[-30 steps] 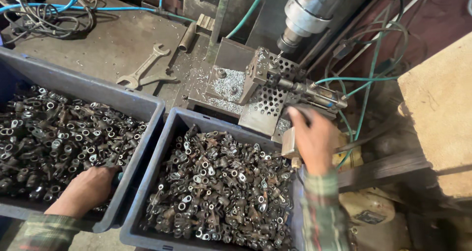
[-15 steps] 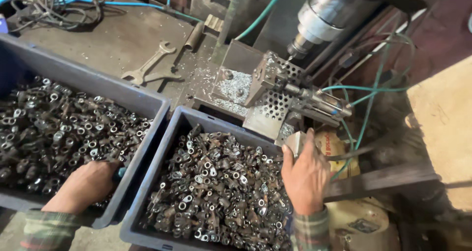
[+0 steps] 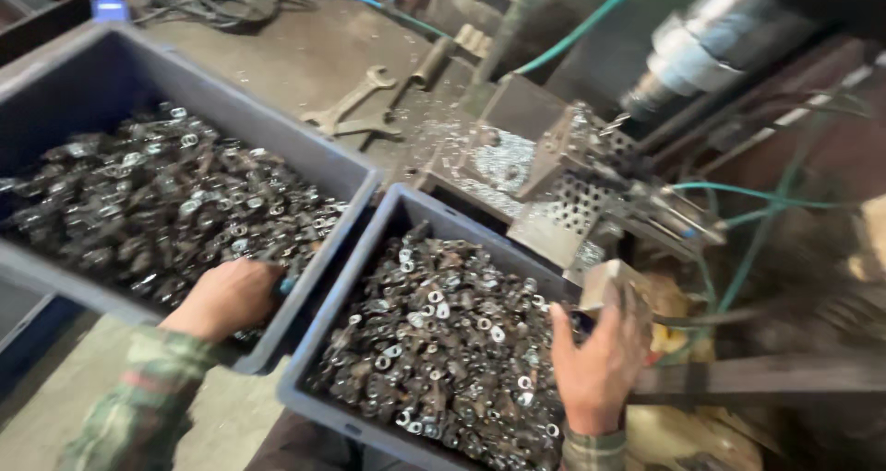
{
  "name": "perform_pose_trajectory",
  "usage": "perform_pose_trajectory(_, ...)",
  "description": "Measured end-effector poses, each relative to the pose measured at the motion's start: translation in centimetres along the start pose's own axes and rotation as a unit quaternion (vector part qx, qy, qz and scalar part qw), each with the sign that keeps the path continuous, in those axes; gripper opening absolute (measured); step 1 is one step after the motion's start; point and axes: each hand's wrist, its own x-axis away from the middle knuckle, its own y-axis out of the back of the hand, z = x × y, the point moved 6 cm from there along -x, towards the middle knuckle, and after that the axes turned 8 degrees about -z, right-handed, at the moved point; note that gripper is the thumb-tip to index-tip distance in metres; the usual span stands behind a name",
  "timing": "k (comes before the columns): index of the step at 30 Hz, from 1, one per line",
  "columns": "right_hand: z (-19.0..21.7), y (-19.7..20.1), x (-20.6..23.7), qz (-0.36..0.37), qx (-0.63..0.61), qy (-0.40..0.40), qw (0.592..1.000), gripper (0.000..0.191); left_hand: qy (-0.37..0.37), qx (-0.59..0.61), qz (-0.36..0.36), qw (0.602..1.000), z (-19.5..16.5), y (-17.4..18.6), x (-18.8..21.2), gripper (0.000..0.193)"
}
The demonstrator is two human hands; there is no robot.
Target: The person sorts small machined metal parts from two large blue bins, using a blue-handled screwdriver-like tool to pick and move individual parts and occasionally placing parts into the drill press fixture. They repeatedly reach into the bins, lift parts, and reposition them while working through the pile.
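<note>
Two hands work: left hand [image 3: 231,296] fingers curl buried in left bin [image 3: 277,153] fittings, right hand [image 3: 600,351] fingers spread open over right bin [image 3: 318,342] fittings [image 3: 443,342]; sharp burrs might cut, or the nearby drill [image 3: 701,56] catch a sleeve

We are seeing no labels, signs or screens here. The only containers are two open grey plastic bins. The left bin [image 3: 365,180] is sitting on the bench, rectangular and deep, brimming with small dark metal parts. The right bin [image 3: 406,214] is touching it, the same shape and colour, likewise heaped with metal parts. A small blue box [image 3: 111,8] is lying at the far left edge of the bench, too blurred for us to be telling more about it.
</note>
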Motion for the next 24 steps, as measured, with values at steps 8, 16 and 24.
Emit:
perform_pose_trajectory(8,1.6,-1.5,4.1,-0.03,-0.217,-0.054,0.974,0.045,0.104,0.232,-0.167,0.953,0.3,7.1,0.1,0.033)
perform_pose_trajectory(16,0.3,-6.7,6.8,0.068,-0.311,-0.153,0.936,0.037,0.19,0.32,-0.447,0.813,6.1,14.7,-3.6,0.025)
perform_pose_trajectory(24,-1.4,-8.7,8.0,0.12,-0.369,-0.211,0.897,0.033,0.327,-0.019,-0.369,0.87,10.8,13.6,-5.0,0.032)
